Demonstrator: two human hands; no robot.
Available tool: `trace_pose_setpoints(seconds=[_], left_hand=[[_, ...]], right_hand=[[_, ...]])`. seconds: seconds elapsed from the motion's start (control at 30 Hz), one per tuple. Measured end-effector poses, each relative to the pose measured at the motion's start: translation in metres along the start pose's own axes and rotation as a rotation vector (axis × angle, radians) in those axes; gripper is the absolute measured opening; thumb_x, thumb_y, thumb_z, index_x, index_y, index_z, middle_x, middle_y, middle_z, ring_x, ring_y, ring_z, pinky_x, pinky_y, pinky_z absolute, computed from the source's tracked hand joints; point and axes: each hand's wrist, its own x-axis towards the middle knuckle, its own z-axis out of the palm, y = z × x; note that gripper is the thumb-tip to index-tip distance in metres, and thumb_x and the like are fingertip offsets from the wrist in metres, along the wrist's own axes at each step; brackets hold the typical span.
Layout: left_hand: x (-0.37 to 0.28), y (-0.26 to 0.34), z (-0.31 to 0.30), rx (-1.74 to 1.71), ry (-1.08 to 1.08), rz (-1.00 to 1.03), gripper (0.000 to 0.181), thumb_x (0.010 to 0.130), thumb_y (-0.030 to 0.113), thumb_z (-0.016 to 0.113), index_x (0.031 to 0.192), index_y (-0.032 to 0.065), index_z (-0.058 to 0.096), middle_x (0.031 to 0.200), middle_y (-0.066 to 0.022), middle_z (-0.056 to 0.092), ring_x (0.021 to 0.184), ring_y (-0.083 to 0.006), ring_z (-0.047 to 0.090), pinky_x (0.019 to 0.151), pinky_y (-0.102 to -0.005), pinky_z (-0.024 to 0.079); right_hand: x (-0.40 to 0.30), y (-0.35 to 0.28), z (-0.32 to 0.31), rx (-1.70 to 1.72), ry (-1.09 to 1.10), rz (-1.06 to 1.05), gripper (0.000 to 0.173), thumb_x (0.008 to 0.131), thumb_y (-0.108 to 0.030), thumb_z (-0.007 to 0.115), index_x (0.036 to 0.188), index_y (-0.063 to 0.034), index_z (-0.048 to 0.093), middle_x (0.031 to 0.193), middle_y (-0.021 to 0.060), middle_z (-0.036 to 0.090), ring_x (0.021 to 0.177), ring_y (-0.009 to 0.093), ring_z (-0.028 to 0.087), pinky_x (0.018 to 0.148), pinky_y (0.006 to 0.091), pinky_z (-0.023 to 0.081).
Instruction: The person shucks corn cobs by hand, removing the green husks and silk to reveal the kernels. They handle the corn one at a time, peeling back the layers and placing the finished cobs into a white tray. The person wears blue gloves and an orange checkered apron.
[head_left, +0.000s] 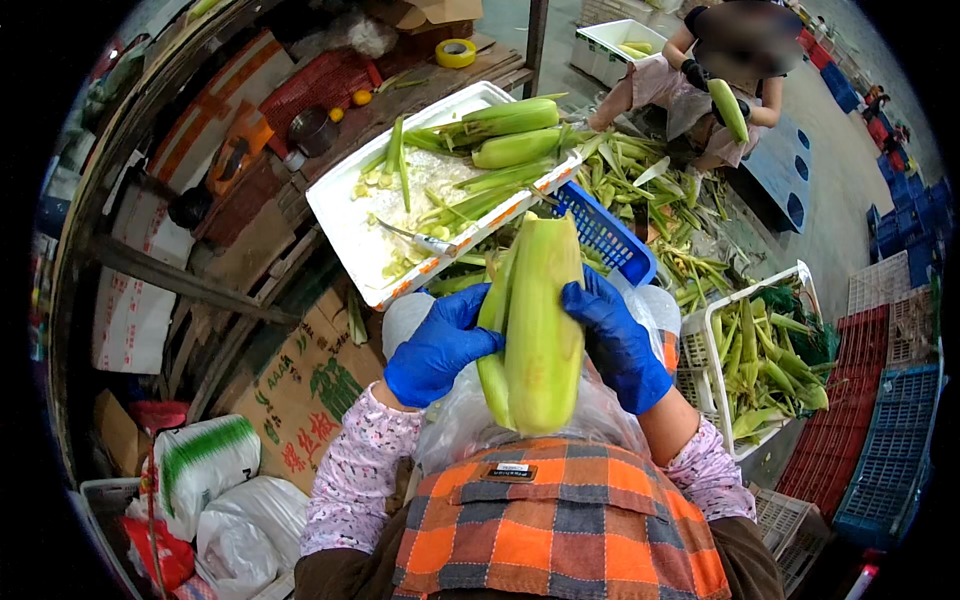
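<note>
A corn ear in green husk (546, 322) is held upright over my lap, its cut end pointing away from me. My left hand (442, 341), in a blue rubber glove, pinches a husk leaf (491, 375) that stands partly apart from the ear's left side. My right hand (621, 341), gloved the same way, grips the ear's right side. Beyond it, a white foam tray (341, 247) carries husked corn ears (517, 131), loose leaves and cut stem pieces. A knife (420, 238) lies at the tray's near edge.
A blue plastic basket (637, 262) sits beside the tray. Husk leaves (660, 187) cover the floor near a seated person (705, 82) holding a corn ear (727, 111). At right, a white crate (712, 337) holds husks. Yellow tape (455, 52) rests on a wooden bench (487, 64).
</note>
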Motion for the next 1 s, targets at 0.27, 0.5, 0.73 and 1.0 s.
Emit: trace_pose_setpoints(seconds=[0.27, 0.5, 0.73, 1.0], left_hand=[[0.012, -0.003, 0.031, 0.812, 0.498, 0.561, 0.081, 0.069, -0.001, 0.067, 0.141, 0.0032, 0.031, 0.136, -0.015, 0.042, 0.12, -0.0275, 0.045, 0.1, -0.0342, 0.037], [0.008, -0.02, 0.039, 1.548, 0.534, 0.713, 0.033, 0.077, 0.016, 0.065, 0.109, 0.0108, 0.065, 0.095, -0.0062, 0.056, 0.083, -0.0267, 0.052, 0.072, -0.039, 0.04], [0.015, -0.03, 0.023, 1.106, 0.359, 0.569, 0.041, 0.083, 0.028, 0.063, 0.115, 0.0037, 0.059, 0.098, -0.0148, 0.056, 0.091, -0.0322, 0.051, 0.082, -0.0413, 0.04], [-0.001, -0.013, 0.058, 1.18, 0.397, 0.477, 0.078, 0.071, 0.048, 0.073, 0.125, -0.0022, 0.048, 0.114, -0.0203, 0.05, 0.104, -0.0347, 0.047, 0.09, -0.044, 0.037]], right_hand=[[0.003, 0.018, -0.01, 0.583, 0.141, 0.056, 0.046, 0.089, -0.033, 0.059, 0.124, -0.0041, 0.05, 0.11, 0.0112, 0.062, 0.096, 0.023, 0.062, 0.087, 0.0364, 0.05], [0.011, 0.024, -0.014, 0.653, 0.165, -0.019, 0.042, 0.09, -0.033, 0.059, 0.121, -0.0047, 0.053, 0.107, 0.0112, 0.063, 0.094, 0.023, 0.063, 0.083, 0.037, 0.052], [0.015, 0.042, -0.008, 0.51, 0.255, -0.098, 0.045, 0.09, -0.035, 0.059, 0.124, -0.0071, 0.05, 0.11, 0.0083, 0.061, 0.097, 0.021, 0.061, 0.085, 0.0344, 0.05], [0.011, 0.038, -0.001, 0.413, 0.232, -0.075, 0.054, 0.091, -0.044, 0.055, 0.13, -0.0086, 0.044, 0.115, 0.0085, 0.058, 0.1, 0.02, 0.059, 0.086, 0.0329, 0.05]])
